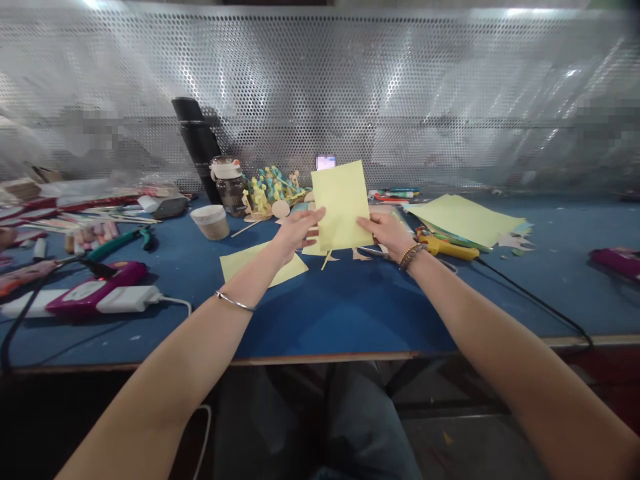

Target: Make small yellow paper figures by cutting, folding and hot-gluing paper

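Both my hands hold up a pale yellow sheet of paper (343, 205) above the blue work mat (345, 313). My left hand (300, 231) pinches the sheet's lower left edge, and a thin metal bangle (235, 301) circles that wrist. My right hand (386, 233) grips the lower right edge, with a beaded bracelet (413, 256) on its wrist. Below my left hand, a second yellow sheet (261, 264) lies flat on the mat. A stack of yellow paper (465, 220) rests to the right, past a yellow hot glue gun (447, 248).
A perforated metal panel (320, 87) stands behind the table. Along its foot are a black flask (197, 148), a glass jar (230, 187) and a small paper model (273, 190). Green-handled pliers (120, 244), a magenta device (95, 288) and scattered sticks lie left. The table's front edge (330, 359) runs below.
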Tool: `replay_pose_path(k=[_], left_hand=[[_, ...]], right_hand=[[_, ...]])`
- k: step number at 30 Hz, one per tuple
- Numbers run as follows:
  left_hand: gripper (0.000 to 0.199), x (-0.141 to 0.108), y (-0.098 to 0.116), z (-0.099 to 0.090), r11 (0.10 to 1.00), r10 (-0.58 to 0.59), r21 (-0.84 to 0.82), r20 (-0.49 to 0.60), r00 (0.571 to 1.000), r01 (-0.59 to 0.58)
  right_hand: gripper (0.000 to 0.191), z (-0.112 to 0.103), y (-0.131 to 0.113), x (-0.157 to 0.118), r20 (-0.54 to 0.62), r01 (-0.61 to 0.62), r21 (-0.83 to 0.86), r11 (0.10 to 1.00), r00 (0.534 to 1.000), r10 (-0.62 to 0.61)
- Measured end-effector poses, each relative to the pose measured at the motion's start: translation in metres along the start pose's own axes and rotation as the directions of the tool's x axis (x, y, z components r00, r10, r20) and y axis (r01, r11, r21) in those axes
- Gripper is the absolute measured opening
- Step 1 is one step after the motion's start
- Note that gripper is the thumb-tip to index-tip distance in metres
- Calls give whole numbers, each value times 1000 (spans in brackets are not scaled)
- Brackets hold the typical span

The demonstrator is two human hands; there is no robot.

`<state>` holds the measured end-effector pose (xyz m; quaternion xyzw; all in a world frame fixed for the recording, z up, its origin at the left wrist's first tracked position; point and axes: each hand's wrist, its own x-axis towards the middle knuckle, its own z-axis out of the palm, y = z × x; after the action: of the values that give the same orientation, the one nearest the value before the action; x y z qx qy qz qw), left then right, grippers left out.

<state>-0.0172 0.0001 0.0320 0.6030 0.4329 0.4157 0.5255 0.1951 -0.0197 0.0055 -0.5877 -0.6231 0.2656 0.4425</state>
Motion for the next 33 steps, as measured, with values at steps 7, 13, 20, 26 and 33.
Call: replay_pose_path(k=[7,13,20,26,33], left_hand=[[28,0,-10,5,988,-154,55,203,967,146],[19,1,-10,7,991,-59,-112,136,989,74],[19,1,-10,9,982,-21,-186,85,996,37],[34,-2,-12,8,993,-95,-46,283,954,112],[33,-1,-12,7,996,-45,89,227,973,26]], right_hand=[[34,0,4,6,-144,110,196,974,986,-83],[35,-1,-8,-2,-17,-32,352,935,999,41],[38,-3,-11,-5,54,-16,405,914,999,-7],[38,-2,-6,0,-23,44,394,918,999,-38],[41,-14,-14,-4,-8,59,403,913,998,-61]])
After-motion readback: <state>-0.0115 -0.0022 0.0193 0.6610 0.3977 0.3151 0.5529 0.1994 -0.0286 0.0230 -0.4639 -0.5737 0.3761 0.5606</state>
